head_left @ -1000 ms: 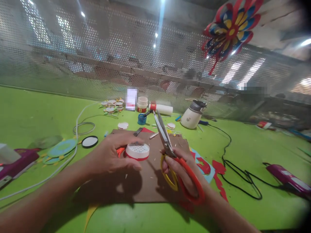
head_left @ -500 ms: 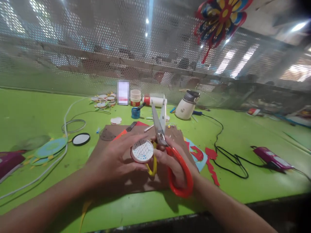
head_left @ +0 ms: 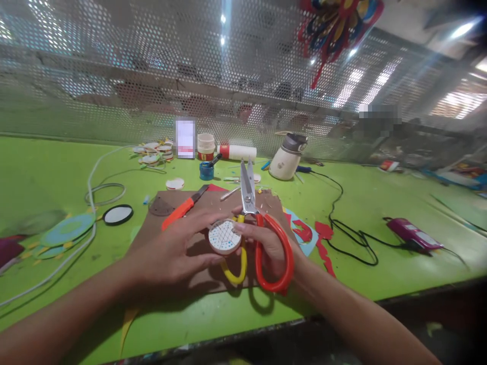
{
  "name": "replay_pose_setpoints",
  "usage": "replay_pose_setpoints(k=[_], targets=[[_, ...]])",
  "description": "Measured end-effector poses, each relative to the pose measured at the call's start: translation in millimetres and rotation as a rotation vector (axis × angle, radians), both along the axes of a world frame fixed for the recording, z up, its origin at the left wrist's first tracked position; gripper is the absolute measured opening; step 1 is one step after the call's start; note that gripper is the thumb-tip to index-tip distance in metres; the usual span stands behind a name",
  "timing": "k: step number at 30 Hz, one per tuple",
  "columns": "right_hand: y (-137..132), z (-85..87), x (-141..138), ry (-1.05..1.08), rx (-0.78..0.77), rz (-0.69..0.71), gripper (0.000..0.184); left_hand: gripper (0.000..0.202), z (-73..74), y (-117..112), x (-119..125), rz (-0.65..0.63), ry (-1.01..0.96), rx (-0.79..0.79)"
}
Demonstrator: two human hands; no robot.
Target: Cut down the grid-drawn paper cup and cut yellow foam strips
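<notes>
My left hand (head_left: 173,251) is closed on a small round disc (head_left: 224,237), its fingers and thumb around the rim. Its white face carries dark crossing lines and blue dots. In my right hand (head_left: 268,241) is a pair of scissors (head_left: 248,195), one handle red and the other yellow, blades pointing away from me and slightly apart. The right thumb touches the disc's right edge. Beneath both hands lies a brown board (head_left: 152,243). On it, an orange-handled cutter knife (head_left: 180,212) rests beyond the left hand.
Red paper scraps (head_left: 323,238) lie right of the board. A magnifying glass (head_left: 117,215) and a pale-blue cutout (head_left: 68,229) are at left. Behind stand a blue pot (head_left: 206,171), a phone-like screen (head_left: 185,139) and a white bottle (head_left: 285,162). A black cord (head_left: 338,203) crosses the right side.
The scissor blades have come closer together, and the yellow handle shows more fully below the disc. The view has shifted slightly, and both hands still hold the same things.
</notes>
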State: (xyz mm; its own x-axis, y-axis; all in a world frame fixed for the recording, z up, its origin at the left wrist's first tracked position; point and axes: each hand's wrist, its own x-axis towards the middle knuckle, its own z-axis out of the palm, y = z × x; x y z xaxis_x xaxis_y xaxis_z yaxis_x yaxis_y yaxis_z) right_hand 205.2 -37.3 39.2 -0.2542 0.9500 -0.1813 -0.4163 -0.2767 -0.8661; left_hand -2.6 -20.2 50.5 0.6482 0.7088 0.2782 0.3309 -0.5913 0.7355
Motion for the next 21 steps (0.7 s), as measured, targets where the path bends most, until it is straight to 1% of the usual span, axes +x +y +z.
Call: replay_pose_setpoints(k=[4,8,10,12,13,14,16,17,19,20,21], targets=[[1,-0.8,0,0.018,-0.011,-0.004,0.048,0.046,3.8,-1,1,0.011,-0.083,-0.16],[2,-2.9,-1,0.036,0.007,0.007,0.042,0.033,1.0,-1,5,0.028,-0.142,-0.206],[2,-3.6,-1,0.04,0.032,-0.01,0.04,0.036,-0.1,2,3,0.074,-0.136,-0.199],[1,-3.5,-2,0.04,0.059,-0.022,0.038,0.043,0.7,9,-3,0.11,-0.152,-0.181],[0,-2.9,-2,0.038,0.069,-0.019,0.037,0.047,2.1,13,-8,0.108,-0.179,-0.166],[-2,-2.2,-3,0.035,0.079,-0.014,0.035,0.05,4.1,17,-13,0.109,-0.222,-0.15],[-8,-0.8,-3,0.022,0.095,0.004,0.03,0.05,9.4,24,-26,0.112,-0.298,-0.17],[-11,-0.5,-2,0.004,0.108,0.01,0.03,0.048,12.3,26,-32,0.107,-0.344,-0.192],[-17,-1.3,1,-0.038,0.15,0.035,0.036,0.046,17.7,30,-42,0.098,-0.451,-0.246],[-18,-2.6,3,-0.093,0.18,0.037,0.037,0.045,19.8,31,-46,0.101,-0.502,-0.279],[-19,-4.5,6,-0.255,0.259,0.058,0.041,0.045,21.5,32,-50,0.117,-0.558,-0.308]])
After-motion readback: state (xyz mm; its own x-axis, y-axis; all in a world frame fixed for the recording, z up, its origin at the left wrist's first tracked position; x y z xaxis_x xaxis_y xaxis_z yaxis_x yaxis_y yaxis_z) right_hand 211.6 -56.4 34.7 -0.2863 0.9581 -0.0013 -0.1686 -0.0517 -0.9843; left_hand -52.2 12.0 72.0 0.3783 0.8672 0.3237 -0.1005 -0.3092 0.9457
